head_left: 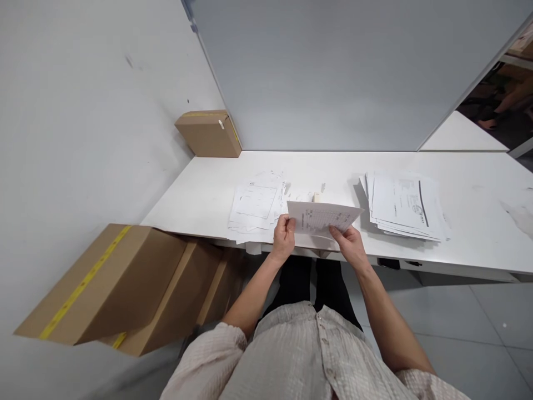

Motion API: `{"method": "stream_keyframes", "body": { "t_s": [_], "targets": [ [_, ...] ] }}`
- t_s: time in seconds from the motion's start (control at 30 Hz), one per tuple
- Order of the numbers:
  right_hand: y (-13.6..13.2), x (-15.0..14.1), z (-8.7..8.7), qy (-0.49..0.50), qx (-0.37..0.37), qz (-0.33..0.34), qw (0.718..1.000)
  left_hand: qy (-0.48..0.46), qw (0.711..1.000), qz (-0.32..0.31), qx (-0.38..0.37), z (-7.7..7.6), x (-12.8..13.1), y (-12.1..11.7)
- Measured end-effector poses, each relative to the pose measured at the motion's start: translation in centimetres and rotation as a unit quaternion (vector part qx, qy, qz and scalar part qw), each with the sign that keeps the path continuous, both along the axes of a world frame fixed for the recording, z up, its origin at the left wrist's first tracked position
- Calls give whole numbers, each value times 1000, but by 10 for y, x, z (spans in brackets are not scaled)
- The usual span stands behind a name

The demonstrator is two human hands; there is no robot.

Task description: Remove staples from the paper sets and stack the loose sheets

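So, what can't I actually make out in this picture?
Head view: the held sheet: its print is too small to read.
Head view: the right hand: some fingers are hidden behind that sheet.
Head view: the small pale block: its near part is hidden by the sheet.
Head view: the right-hand paper stack: its top page covers those below.
Head view: the pale thing far right: cut off by the picture's edge.

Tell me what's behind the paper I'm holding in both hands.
Beyond the far edge of the paper, a small beige object shows on the white table. The paper hides its near part, so I can't tell its full shape or what else is covered.
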State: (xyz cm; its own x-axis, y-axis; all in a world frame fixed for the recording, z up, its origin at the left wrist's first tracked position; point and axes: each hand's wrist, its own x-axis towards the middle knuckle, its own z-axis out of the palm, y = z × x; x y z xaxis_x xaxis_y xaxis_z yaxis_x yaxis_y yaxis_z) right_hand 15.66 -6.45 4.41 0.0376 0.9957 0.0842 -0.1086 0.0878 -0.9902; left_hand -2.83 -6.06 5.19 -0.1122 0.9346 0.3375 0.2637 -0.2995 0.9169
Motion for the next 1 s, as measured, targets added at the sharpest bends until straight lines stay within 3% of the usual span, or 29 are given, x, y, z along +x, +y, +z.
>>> {"method": "stream_keyframes", "body": {
  "t_s": [0.27,0.43,0.57,0.67,0.73,0.8,0.87,1.0],
  "targets": [
    [2,1,-5,-31,6,5,999,-16,1000,3,19,-2,-1,1],
    [-11,7,6,-75,18,8,997,-52,999,-4,10,7,0,-10],
    [-36,18,3,-144,-44,-9,989,-65,993,-37,-96,-3,-2,-23],
    [-55,27,-15,-110,-143,-11,983,14,967,-108,-231,-16,-6,-31],
    [-65,32,-28,-62,-194,-8,979,98,945,-140,-278,-21,-8,-31],
    [-69,37,-36,-15,-223,-19,975,181,943,-129,-249,-23,-8,-24],
    [-68,41,-38,19,-236,-34,971,236,952,-93,-173,-24,-5,-10],
    [-58,42,-35,24,-254,-35,966,234,970,-62,-26,-33,8,32]
  ]
}}
